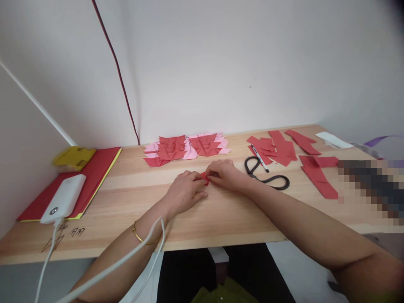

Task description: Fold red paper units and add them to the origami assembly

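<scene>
A small folded piece of red paper (206, 178) lies on the wooden table between my two hands. My left hand (184, 194) holds its left side down with the fingertips, the thumb resting a little apart on the wood. From the right, my right hand (224, 174) pinches the same piece with bent fingers, which hide part of it. Just beyond the hands sit rows of folded red paper pieces (172, 148) and pink paper pieces (191, 150). Black-handled scissors (268, 179) lie right of my right hand, beside a white pen (260, 158).
Loose red paper strips (284, 147) and white strips (333, 139) are spread at the right. At the left, a white power bank (65, 198) with a cable and a yellow packet (74, 158) rest on red sheets (102, 176). The cable crosses above my left forearm.
</scene>
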Demonstrator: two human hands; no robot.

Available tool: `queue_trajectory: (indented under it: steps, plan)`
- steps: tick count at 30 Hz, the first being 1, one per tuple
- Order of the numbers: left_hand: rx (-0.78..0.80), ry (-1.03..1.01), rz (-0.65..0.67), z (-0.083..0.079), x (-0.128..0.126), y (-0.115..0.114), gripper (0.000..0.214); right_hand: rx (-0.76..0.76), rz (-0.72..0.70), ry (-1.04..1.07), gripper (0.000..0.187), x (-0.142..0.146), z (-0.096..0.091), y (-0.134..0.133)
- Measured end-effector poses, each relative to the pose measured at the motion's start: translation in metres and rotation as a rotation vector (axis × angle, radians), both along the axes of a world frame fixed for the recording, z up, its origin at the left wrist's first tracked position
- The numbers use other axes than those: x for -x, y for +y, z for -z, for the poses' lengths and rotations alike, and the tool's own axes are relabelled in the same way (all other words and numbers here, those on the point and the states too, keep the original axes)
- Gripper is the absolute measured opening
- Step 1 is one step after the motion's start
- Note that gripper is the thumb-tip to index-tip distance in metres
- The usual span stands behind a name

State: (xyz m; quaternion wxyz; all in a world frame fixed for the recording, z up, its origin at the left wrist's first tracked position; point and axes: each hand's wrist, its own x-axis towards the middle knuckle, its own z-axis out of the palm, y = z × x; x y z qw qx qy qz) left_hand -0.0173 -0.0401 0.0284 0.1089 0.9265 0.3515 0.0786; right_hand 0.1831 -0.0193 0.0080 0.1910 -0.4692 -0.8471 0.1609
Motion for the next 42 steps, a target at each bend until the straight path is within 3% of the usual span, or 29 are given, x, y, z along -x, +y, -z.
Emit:
queue_trajectory:
  steps: [9,17,22,37,42]
  plan:
    - [0.024,-0.014,0.063,-0.004,0.002,-0.002,0.026,0.022,0.001,-0.009,0.014,0.0,-0.003,-0.001]
    - [0.097,-0.05,-0.028,-0.002,0.001,-0.002,0.027,0.007,-0.015,-0.049,0.015,0.001,-0.006,-0.009]
    - [0.094,-0.077,-0.012,-0.003,-0.002,-0.006,0.021,-0.026,0.01,-0.044,0.017,0.0,-0.004,-0.005]
    - [0.108,-0.083,-0.012,-0.005,-0.004,-0.007,0.02,0.079,0.082,0.009,0.019,0.0,-0.006,0.0]
    - [0.109,-0.096,-0.015,-0.003,-0.004,-0.006,0.018,0.046,0.085,0.017,0.012,0.001,-0.002,-0.001]
